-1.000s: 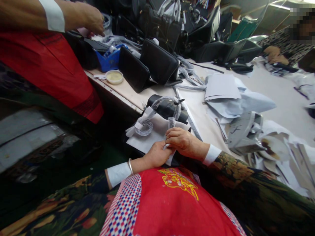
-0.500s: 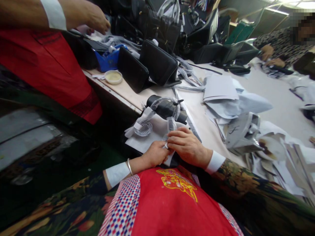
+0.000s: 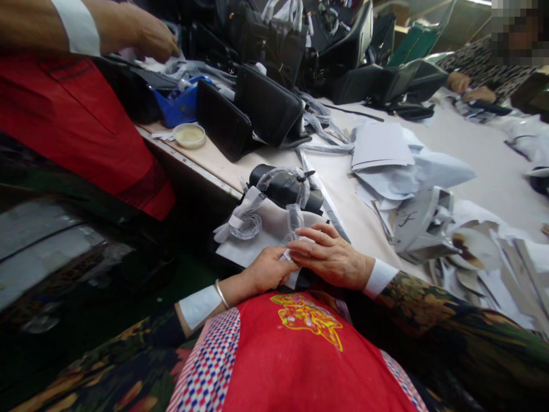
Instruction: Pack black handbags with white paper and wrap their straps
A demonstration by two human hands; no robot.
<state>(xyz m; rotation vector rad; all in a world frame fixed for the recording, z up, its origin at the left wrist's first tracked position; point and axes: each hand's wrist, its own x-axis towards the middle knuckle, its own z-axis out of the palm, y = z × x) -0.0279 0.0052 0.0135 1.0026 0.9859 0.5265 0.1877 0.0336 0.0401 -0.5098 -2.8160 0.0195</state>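
My left hand (image 3: 266, 270) and my right hand (image 3: 329, 255) meet over a white sheet of paper (image 3: 261, 230) at the near edge of the table (image 3: 223, 157). Both pinch a small white piece at the sheet's near corner. My right fingers are partly stretched, with thumb and forefinger closed on the piece. Just beyond the sheet lies a black rolled strap (image 3: 286, 190) wrapped in clear plastic, with a plastic-wrapped loop (image 3: 242, 223) to its left.
Black bags (image 3: 266, 106) stand at the back of the table beside a blue tray (image 3: 180, 106) and a small round tin (image 3: 189, 135). Loose white papers (image 3: 394, 160) lie to the right. A person in a red apron (image 3: 86, 114) reaches in at top left; another person's hands (image 3: 467, 88) work at far right.
My right hand has slid a little toward me and its fingers have stretched out. The person at top left has shifted their hand slightly. The view has tilted a bit.
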